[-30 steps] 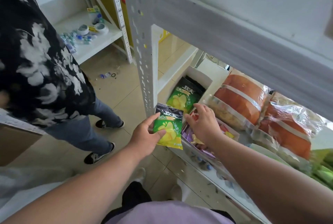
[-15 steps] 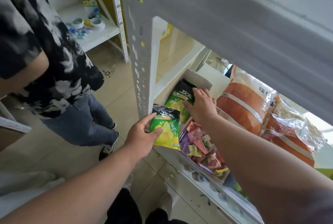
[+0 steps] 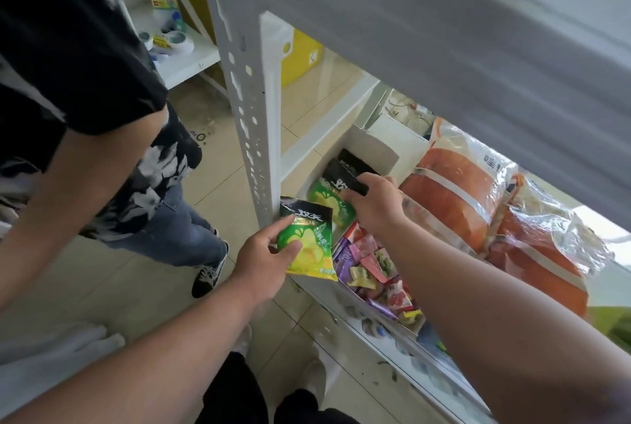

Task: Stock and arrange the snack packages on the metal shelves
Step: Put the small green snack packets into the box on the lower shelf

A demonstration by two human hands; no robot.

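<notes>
A person's left hand (image 3: 264, 254) pinches a glossy green-and-black snack packet (image 3: 307, 239), thumb on its face and fingers behind, just in front of the white perforated shelf post (image 3: 254, 136). The packet stands upright, long axis running top to bottom. Right of the post and deeper in, the right hand (image 3: 374, 203) curls round the black top edge of a matching packet (image 3: 336, 189) standing in a white cardboard box (image 3: 375, 150). That box looks like the held packet's destination; the left hand is nearer. Crinkly sweets (image 3: 372, 266) fill a tray below; shiny orange bags (image 3: 461, 198) lie further right.
</notes>
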